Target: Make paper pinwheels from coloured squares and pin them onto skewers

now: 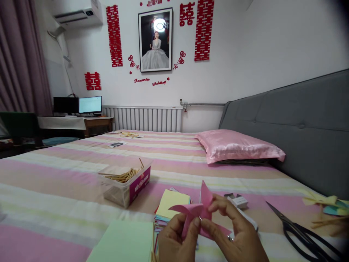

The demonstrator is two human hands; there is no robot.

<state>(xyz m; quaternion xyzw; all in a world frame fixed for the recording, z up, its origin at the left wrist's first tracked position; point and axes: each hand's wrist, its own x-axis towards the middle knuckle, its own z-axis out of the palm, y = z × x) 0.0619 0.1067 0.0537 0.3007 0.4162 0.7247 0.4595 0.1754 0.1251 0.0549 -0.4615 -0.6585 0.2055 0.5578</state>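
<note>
Both hands pinch the pink folded paper (pixel 200 214) at its centre: left hand (pixel 174 242) from below-left, right hand (pixel 234 233) from the right (one flap points up), above the paper stack (pixel 170 205).

Stick box (pixel 125 183) sits left of paper stack (pixel 171 203); scissors (pixel 302 233) lie right; pillow (pixel 237 145) behind, against headboard (pixel 300 123); all on bed (pixel 54 171).
</note>
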